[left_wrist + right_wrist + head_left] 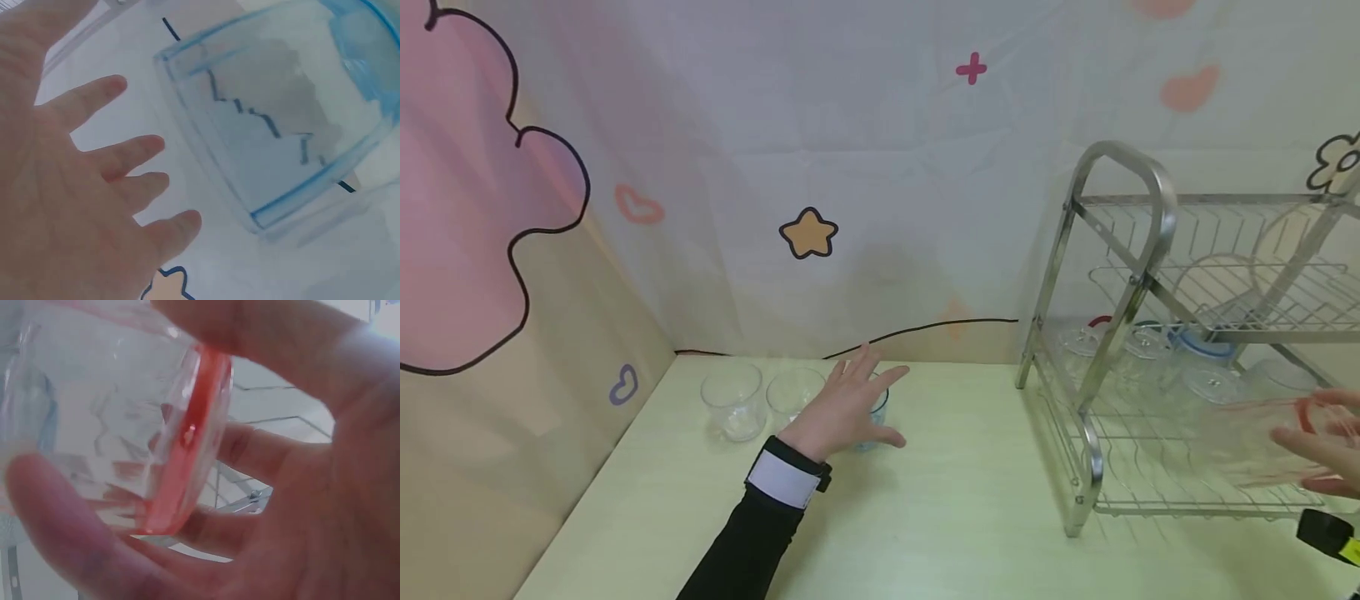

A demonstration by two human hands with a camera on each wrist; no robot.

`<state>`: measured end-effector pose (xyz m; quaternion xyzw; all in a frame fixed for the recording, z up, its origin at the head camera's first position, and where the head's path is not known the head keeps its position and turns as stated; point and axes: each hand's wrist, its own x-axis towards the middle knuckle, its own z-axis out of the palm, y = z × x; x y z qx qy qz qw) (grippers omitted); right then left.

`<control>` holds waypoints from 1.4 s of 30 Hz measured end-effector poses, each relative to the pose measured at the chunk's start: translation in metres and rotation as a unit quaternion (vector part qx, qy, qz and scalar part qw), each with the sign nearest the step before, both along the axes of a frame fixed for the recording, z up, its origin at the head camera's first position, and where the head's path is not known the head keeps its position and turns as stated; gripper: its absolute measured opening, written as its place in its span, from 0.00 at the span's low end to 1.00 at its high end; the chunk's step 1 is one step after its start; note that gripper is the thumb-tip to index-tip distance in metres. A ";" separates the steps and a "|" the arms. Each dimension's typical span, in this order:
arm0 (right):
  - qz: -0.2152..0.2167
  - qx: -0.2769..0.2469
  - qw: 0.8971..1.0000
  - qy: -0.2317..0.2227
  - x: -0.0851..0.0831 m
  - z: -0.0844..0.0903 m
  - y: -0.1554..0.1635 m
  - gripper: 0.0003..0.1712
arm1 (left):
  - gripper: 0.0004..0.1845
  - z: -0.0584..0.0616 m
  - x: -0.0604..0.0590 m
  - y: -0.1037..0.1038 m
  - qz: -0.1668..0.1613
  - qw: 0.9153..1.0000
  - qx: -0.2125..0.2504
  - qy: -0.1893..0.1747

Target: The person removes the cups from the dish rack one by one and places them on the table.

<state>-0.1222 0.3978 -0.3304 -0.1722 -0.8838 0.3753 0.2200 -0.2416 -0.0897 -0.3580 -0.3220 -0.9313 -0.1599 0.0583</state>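
My left hand (842,408) reaches over the table with its fingers spread and nothing in its grasp. Just beyond the palm stands a blue-tinted glass (269,125), partly hidden behind the hand in the head view. Two clear glasses, one at the far left (733,408) and another (792,390) beside it, stand upright in a row with it. At the right edge, my right hand (1330,450) holds a clear glass with a red base (181,456). Its fingers and thumb wrap around the base end, and the glass lies sideways at the rack's lower tier.
A two-tier metal dish rack (1161,208) stands at the right. Several upturned glasses, including one with a blue base (1202,343), sit on its lower tier. Clear plates (1217,283) lean in the upper tier. A printed cloth (880,167) hangs behind the pale table (940,517).
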 end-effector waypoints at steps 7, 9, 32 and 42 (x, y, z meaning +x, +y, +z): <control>0.078 -0.028 0.997 -0.003 0.011 0.015 -0.016 0.21 | 0.51 0.001 0.006 0.008 -0.038 0.999 0.017 0.028; 0.115 -0.029 0.993 -0.009 0.014 0.018 -0.020 0.22 | 0.50 0.002 0.007 0.010 -0.053 0.997 0.034 0.033; 0.362 -0.032 0.930 -0.053 0.012 0.038 -0.065 0.24 | 0.48 0.005 0.027 0.033 -0.162 0.971 0.145 -0.102; 0.426 -0.054 0.903 -0.013 0.017 0.045 -0.077 0.25 | 0.48 0.011 0.041 0.051 -0.241 0.943 0.225 -0.035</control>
